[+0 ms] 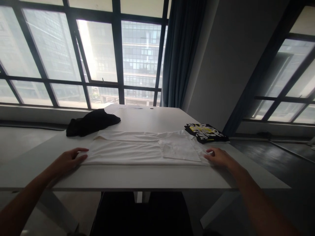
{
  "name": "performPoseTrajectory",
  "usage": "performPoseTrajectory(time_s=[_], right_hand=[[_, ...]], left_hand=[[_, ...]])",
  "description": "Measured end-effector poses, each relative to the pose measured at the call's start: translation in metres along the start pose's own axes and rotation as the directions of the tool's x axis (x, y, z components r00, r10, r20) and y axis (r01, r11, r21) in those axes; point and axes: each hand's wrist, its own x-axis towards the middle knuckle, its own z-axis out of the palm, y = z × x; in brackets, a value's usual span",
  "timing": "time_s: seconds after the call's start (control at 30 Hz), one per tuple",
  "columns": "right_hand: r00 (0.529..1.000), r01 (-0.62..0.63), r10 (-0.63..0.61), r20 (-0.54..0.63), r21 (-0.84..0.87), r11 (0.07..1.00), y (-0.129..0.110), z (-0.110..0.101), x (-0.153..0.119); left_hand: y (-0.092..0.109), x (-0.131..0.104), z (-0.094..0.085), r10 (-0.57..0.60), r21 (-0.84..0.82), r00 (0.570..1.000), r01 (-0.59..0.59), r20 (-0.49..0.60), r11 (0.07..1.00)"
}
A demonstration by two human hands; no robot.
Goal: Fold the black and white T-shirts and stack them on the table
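A white shirt point(133, 150) lies across the table, folded into a long flat strip with creases along it. Its right part has a squarish flap, like a sleeve, laid over the top. At the strip's left end is my left hand point(66, 160), thumb and forefinger apart beside the cloth edge. My right hand point(219, 157) is at the opposite end, with thumb and fingertips closed around the edge of the fabric. Both forearms reach in from the lower corners.
A crumpled black garment point(92, 123) lies at the back left of the white table point(157, 178). Close behind my right hand is a folded black garment with a white and yellow print point(205, 132). A dark chair point(142, 216) stands below the front edge.
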Motion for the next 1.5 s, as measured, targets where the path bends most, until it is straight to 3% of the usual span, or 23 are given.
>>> performPoseTrajectory(time_s=[0.17,0.3,0.4,0.5,0.57,0.63,0.7,0.73,0.83,0.97,1.17,1.27,1.4,1.5], right_hand=[[0.993,0.022,-0.042,0.107,0.177,0.984,0.015,0.004,-0.001],[0.988,0.001,-0.038,0.15,0.239,0.971,0.027,0.001,-0.001],[0.975,-0.022,-0.011,0.223,0.147,0.989,0.028,-0.006,0.006],[0.977,0.018,-0.007,0.214,-0.049,0.999,0.009,-0.01,0.023],[0.984,0.103,-0.083,0.159,-0.121,0.987,-0.018,-0.004,0.038],[0.972,0.203,-0.189,0.141,-0.093,0.975,-0.049,0.011,0.053],[0.929,0.333,-0.32,0.188,-0.044,0.942,-0.077,0.03,0.069],[0.919,0.339,-0.32,0.232,-0.044,0.94,-0.087,0.04,0.077],[0.915,0.286,-0.25,0.316,-0.075,0.955,-0.102,0.061,0.101],[0.92,0.28,-0.244,0.306,-0.076,0.957,-0.102,0.069,0.131],[0.936,0.295,-0.271,0.224,-0.084,0.952,-0.103,0.07,0.142],[0.951,0.287,-0.268,0.153,-0.116,0.951,-0.094,0.064,0.137],[0.998,0.049,-0.041,0.055,-0.163,0.985,-0.083,0.048,0.136],[0.994,-0.034,0.042,0.097,-0.084,0.996,-0.081,0.04,0.135]], left_hand=[[-0.002,-0.007,-0.001,0.01,-0.031,1.0,-0.01,-0.003,0.999],[-0.014,-0.001,-0.005,-0.014,-0.021,0.996,0.016,0.088,1.0],[-0.022,0.011,-0.011,-0.025,0.052,0.983,0.015,0.181,0.999],[-0.013,0.031,-0.011,0.02,0.152,0.994,-0.037,0.11,0.988],[0.005,0.049,-0.003,0.127,0.205,0.99,-0.136,0.057,0.969],[0.027,0.069,0.013,0.246,0.252,0.966,-0.257,0.074,0.933],[0.047,0.088,0.035,0.269,0.285,0.958,-0.286,0.096,0.915],[0.053,0.097,0.045,0.257,0.328,0.958,-0.284,0.125,0.901],[0.061,0.124,0.07,0.177,0.395,0.966,-0.241,0.19,0.886],[0.058,0.159,0.083,0.147,0.385,0.972,-0.209,0.185,0.899],[0.043,0.191,0.069,0.248,0.308,0.96,-0.277,0.129,0.91],[0.025,0.197,0.054,0.222,0.279,0.974,-0.226,0.044,0.934],[0.015,0.2,0.046,0.239,0.26,0.969,-0.217,-0.058,0.941],[0.021,0.197,0.049,0.272,0.274,0.958,-0.238,-0.092,0.932]])
